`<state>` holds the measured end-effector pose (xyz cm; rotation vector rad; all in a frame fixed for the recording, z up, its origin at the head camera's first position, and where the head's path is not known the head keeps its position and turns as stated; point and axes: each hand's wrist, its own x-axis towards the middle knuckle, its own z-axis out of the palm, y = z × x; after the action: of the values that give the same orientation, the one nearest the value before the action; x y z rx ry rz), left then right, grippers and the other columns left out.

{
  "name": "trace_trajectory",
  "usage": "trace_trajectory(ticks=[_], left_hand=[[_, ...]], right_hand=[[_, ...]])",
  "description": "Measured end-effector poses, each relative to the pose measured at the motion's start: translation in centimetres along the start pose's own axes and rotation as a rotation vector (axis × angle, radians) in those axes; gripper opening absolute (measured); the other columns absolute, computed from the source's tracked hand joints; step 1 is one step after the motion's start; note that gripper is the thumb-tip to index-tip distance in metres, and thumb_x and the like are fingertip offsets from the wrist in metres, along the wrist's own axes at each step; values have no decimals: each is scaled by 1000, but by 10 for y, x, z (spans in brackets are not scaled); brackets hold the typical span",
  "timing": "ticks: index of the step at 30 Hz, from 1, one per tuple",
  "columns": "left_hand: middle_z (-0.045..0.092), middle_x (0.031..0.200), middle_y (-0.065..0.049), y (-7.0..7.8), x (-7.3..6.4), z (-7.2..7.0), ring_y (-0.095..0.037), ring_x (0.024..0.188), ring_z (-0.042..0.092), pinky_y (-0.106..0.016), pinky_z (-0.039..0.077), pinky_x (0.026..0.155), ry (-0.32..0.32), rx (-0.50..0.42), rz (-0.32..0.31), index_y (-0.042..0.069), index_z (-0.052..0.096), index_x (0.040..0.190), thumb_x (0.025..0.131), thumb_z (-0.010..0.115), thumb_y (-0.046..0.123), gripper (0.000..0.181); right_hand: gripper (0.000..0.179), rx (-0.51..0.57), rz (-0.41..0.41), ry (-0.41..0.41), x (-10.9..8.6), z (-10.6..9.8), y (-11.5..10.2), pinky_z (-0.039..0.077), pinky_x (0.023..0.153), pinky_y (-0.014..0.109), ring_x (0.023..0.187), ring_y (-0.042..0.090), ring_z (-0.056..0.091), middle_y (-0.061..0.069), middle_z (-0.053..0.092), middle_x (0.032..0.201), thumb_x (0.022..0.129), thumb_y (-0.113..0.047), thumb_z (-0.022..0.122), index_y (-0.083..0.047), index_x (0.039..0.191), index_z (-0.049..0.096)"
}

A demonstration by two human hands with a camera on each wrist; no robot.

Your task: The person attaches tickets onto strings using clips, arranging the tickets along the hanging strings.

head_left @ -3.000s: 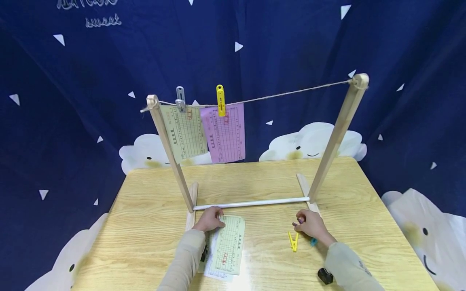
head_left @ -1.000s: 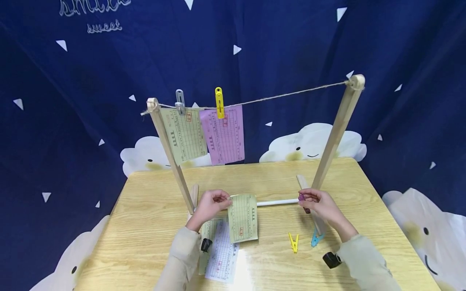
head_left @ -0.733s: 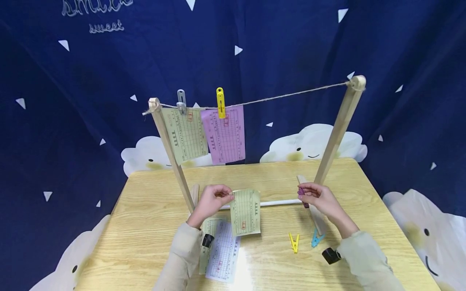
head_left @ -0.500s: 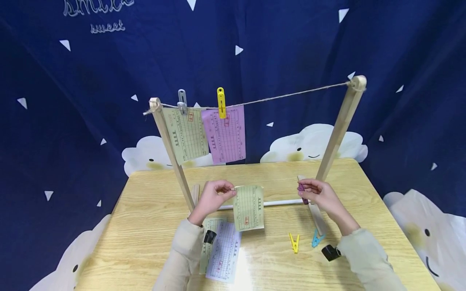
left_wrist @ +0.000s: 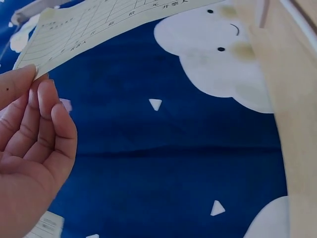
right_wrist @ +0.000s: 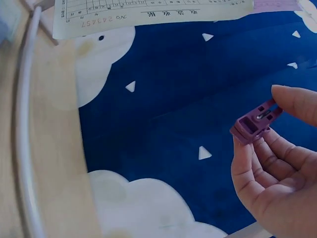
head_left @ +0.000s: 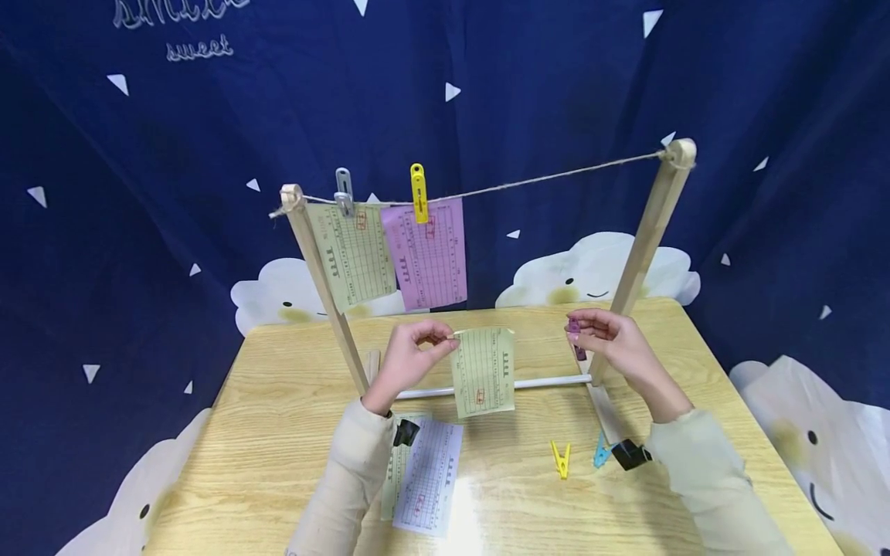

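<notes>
Between thumb and fingertips my left hand [head_left: 412,357] pinches the upper left corner of a pale green receipt sheet [head_left: 484,372], which hangs in the air above the table. My right hand [head_left: 619,349] holds a purple clothespin [right_wrist: 255,121] by thumb and fingers, near the right wooden post. Over both hands runs a twine line [head_left: 542,179]. A grey clothespin [head_left: 344,193] fixes another green receipt [head_left: 354,259] to it at the left. Beside that hangs a pink receipt [head_left: 431,262] under a yellow clothespin [head_left: 419,193].
On the wooden table [head_left: 264,448] lie a white-violet receipt [head_left: 429,479] and a partly covered green one [head_left: 393,494]. A yellow clothespin [head_left: 561,459] and a blue clothespin [head_left: 601,452] lie at the right. The frame has a left post [head_left: 323,286], right post [head_left: 650,232] and white crossbar [head_left: 549,382].
My left hand has picked the green receipt off the pile and raised it, drifting right. My right hand has lifted the purple clothespin up from the table.
</notes>
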<state>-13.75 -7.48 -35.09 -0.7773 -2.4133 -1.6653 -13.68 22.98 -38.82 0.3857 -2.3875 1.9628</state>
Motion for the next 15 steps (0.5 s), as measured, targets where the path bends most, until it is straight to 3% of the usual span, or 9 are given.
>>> trace_trajectory(ticks=[8, 15], left_hand=[[64, 72, -19, 17, 13, -4, -13, 64, 54, -28, 47, 62, 61, -20, 94, -11, 61, 76, 75, 64, -11, 4], [62, 70, -22, 30, 22, -8, -10, 62, 52, -26, 47, 61, 135, -52, 164, -12, 61, 76, 75, 62, -15, 4]], right_hand=[[21, 52, -80, -12, 9, -1, -21, 47, 67, 16, 80, 6, 61, -4, 65, 90, 84, 5, 59, -2, 104, 59], [28, 77, -111, -22, 14, -4, -41, 47, 68, 16, 78, 6, 61, -3, 65, 91, 84, 4, 59, -17, 101, 62]])
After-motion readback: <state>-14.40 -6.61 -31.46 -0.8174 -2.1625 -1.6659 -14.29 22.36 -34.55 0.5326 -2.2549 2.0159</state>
